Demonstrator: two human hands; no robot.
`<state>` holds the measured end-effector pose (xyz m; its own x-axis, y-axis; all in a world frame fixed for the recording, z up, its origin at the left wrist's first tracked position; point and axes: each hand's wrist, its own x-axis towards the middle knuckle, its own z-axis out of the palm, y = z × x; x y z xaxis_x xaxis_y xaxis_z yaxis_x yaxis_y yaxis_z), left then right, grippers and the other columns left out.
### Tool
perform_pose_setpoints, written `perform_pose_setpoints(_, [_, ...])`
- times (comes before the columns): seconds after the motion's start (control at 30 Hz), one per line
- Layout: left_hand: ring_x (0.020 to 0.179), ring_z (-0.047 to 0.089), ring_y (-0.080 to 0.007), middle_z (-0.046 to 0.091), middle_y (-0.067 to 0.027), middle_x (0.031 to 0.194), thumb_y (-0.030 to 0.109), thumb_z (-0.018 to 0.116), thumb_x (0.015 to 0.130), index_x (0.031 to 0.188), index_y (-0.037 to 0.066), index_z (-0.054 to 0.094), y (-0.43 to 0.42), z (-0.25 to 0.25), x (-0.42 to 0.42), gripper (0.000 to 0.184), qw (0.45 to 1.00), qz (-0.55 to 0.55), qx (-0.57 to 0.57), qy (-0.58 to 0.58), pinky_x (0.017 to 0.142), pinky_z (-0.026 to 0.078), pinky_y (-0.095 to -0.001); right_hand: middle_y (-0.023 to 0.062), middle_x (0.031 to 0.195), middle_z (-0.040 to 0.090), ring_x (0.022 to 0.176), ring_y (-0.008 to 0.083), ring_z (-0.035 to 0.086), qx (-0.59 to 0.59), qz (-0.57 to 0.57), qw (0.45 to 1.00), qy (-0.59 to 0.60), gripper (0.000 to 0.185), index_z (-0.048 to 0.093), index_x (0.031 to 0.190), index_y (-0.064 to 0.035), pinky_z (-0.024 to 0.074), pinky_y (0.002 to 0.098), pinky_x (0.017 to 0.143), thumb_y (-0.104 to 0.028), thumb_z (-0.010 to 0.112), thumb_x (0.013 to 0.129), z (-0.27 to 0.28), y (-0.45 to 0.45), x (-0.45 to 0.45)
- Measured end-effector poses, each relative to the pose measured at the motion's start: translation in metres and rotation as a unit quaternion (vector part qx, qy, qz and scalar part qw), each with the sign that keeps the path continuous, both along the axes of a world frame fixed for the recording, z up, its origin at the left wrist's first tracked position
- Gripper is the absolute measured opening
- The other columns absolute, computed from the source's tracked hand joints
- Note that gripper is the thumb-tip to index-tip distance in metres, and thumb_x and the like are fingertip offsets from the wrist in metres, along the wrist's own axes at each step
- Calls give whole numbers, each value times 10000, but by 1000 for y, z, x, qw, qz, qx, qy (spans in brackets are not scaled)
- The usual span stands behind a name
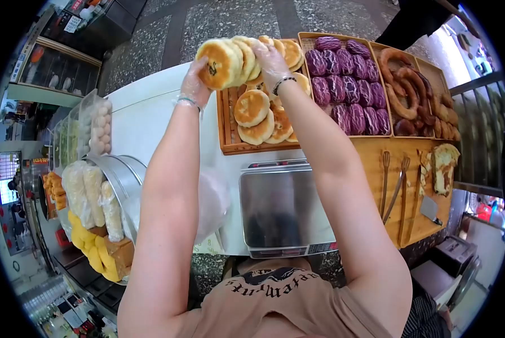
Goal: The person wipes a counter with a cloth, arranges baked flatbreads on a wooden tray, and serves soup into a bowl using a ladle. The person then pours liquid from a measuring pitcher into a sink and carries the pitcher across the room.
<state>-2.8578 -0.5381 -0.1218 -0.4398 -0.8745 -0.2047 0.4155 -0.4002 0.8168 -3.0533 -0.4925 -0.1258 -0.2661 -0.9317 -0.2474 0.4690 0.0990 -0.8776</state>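
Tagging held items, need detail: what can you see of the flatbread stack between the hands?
The flatbread stack is several thick, round breads face to face, tipped roughly on edge. The left-end face is browned, with a dark mark; the rims are pale. They look baked and soft. The left hand grips one end, the right hand the other, around the far-left corner of the wooden tray. Exact count, and contact with breads below, can't be told.

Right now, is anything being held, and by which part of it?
Yes, a row of round flatbreads, held together by its two ends: the left hand at one end, the right hand at the other.
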Motion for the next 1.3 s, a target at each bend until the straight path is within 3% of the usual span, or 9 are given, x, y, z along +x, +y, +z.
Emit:
perform_pose_setpoints(0.3, [1240,503,-255,515,-115,1362,475,358,995,1382,92,428,29,-55,-10,549,962,-28,197,-188,1037,405,-422,223,1192,604,1071,319,602,114,67,958,254,508,570,1200,6,456,372,927,-378,596,869,-55,6,-4])
perform_pose_setpoints(0.33, [1167,546,-323,568,-187,1273,467,385,978,1332,61,471,-32,-158,25,546,827,-124,-77,-543,993,430,-416,220,1144,623,1065,327,604,65,117,903,407,461,598,1162,-12,460,380,922,-366,589,867,-49,7,-6])
perform_pose_setpoints(0.43, [1112,552,-386,575,-249,1212,426,406,960,1288,30,495,-19,-90,16,522,708,-116,-155,-679,957,440,-423,203,996,663,1034,341,614,75,128,820,552,306,673,1035,-64,487,377,891,-280,595,833,-62,-7,-17])
perform_pose_setpoints(0.53, [1136,550,-360,587,-240,1208,418,437,937,1293,41,505,-14,-84,15,523,747,-53,-200,-632,974,426,-411,224,1002,661,1003,326,631,91,153,579,796,350,700,1023,-76,502,394,875,-341,591,822,-37,18,-58])
perform_pose_setpoints(0.63, [1160,550,-337,579,-243,1229,491,515,889,1318,13,480,-9,-75,5,643,905,18,2,-425,993,413,-380,218,1147,614,1065,309,595,252,104,659,701,661,602,1166,39,490,389,901,-548,505,879,-66,17,-69])
perform_pose_setpoints(0.87, [1161,552,-268,532,-196,1290,515,698,766,1350,-30,397,9,-47,-13,854,873,-56,-51,-482,996,415,-342,199,1254,557,1176,296,527,356,161,620,681,805,584,1208,42,461,389,966,-676,417,884,-30,4,-71])
perform_pose_setpoints(1.17, [1236,485,-215,491,-136,1350,400,725,799,1446,44,306,16,-33,-7,849,882,-121,-84,-448,1044,376,-340,225,1146,630,1001,265,644,278,231,851,381,702,584,1200,44,506,354,876,-547,636,824,-19,16,-83])
perform_pose_setpoints(1.23, [1240,481,-210,489,-132,1352,392,724,803,1448,43,303,12,-44,-3,846,889,-130,-83,-431,1049,372,-340,218,1119,640,961,261,643,242,305,812,435,698,568,1223,37,506,342,853,-516,658,807,-70,3,-101])
perform_pose_setpoints(1.3, [1238,481,-209,488,-125,1354,372,725,804,1445,38,306,9,-52,-3,835,885,-140,-102,-433,1052,369,-341,202,1081,656,943,276,645,-66,357,573,735,668,598,1177,41,510,338,828,-498,673,789,-71,12,-102])
